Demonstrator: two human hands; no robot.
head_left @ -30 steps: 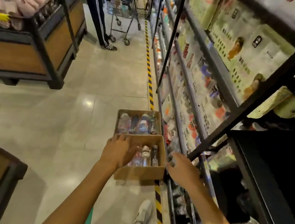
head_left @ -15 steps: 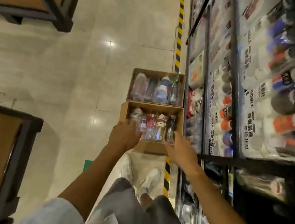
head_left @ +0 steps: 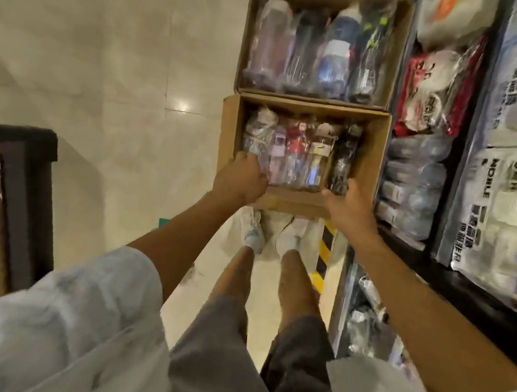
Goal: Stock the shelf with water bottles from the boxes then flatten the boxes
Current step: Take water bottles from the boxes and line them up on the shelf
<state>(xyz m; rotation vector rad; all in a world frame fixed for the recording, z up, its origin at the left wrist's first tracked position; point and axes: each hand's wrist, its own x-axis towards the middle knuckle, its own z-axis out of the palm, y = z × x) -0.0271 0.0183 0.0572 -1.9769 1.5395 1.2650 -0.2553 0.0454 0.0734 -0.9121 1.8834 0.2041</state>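
- Head view: two open cardboard boxes stand on the floor beside the shelf (head_left: 451,180), one behind the other and touching. The near box (head_left: 368,152) holds upright water bottles (head_left: 295,154) in clear plastic wrap; the far box (head_left: 398,48) holds bigger wrapped bottles lying side by side.
- Head view, the hands: the left hand (head_left: 241,183) is at the near-left corner of the near box, with its fingers curled over the rim and against the wrapped bottles. The right hand (head_left: 346,207) is at the near-right corner, with its thumb over the rim; its other fingers are hidden, so I cannot tell if it really holds the cardboard. The hands are apart, one at each corner.
- Head view, the step: I judge that the stocking has only begun, because both boxes look full and neither is flattened. The person, standing with white shoes (head_left: 277,236) just behind the box, seems to take hold of the near box or of its first bottles.
- Head view, the next move: it needs a firm hold at both corners, or a grip on one bottle through the slippery wrap, and then a free place on the shelf, which already looks crowded with packs.
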